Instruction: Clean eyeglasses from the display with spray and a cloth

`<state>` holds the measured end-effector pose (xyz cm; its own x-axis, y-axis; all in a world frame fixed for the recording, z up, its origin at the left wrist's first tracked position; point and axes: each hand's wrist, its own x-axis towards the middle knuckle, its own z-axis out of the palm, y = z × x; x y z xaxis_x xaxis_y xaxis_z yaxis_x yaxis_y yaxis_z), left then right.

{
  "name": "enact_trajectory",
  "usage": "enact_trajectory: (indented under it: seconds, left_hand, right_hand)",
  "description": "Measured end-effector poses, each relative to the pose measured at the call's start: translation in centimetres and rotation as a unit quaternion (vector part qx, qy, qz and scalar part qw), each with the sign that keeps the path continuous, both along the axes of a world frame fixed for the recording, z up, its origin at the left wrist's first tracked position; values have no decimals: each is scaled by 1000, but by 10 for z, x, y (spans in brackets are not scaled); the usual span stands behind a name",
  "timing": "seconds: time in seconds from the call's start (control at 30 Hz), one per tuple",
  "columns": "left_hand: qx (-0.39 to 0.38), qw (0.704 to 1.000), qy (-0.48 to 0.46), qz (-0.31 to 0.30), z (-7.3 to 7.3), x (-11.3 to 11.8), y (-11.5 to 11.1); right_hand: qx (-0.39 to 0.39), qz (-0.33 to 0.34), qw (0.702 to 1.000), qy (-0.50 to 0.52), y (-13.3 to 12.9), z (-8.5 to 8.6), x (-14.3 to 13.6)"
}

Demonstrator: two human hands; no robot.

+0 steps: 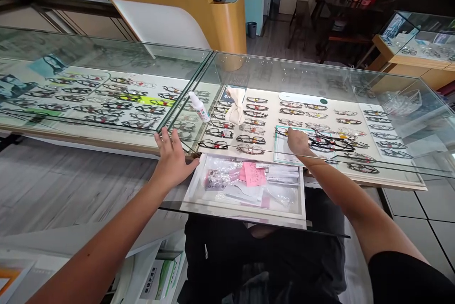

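My left hand (pixel 172 158) rests with fingers spread at the front corner of the glass display case (pixel 277 61). Inside the case, my right hand (pixel 297 142) is closed on a pair of dark-framed eyeglasses (pixel 280 131), above a white card with a teal border (pixel 282 150). My fingers hide part of that frame. Just right of this hand lies a cluster of black eyeglasses (pixel 329 142), overlapping one another. To its left are rows of glasses, a crumpled beige cloth (pixel 235 107) and a white spray bottle (pixel 199 107).
A pulled-out white drawer (pixel 190 195) in front of me holds plastic bags, a pink slip (pixel 253 174) and papers. A glass sheet edge (pixel 256 221) crosses above my lap. Another glasses case (pixel 88 41) adjoins on the left; a yellow counter (pixel 227 24) stands behind.
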<state>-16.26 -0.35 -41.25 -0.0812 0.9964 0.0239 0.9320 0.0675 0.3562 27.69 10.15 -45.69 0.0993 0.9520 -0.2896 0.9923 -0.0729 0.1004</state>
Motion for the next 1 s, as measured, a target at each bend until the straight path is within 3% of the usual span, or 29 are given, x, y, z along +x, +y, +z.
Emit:
enact_trajectory:
  seconds: [0.17,0.37,0.63,1.0]
  left_hand:
    - [-19,1000,21,-1,2,1,-1]
    - [-12,999,32,-5,-4,-3,0]
    - [9,999,38,-13,-10,-7,0]
    - [-6,999,38,-2,-6,-3,1]
  right_hand:
    - [11,-35,999,-5,22,-20,9]
    - [19,-50,999,-6,30,-29,17]
    - [12,-53,999,2,30,-32,16]
    - [5,-37,999,-8,22,-23,16]
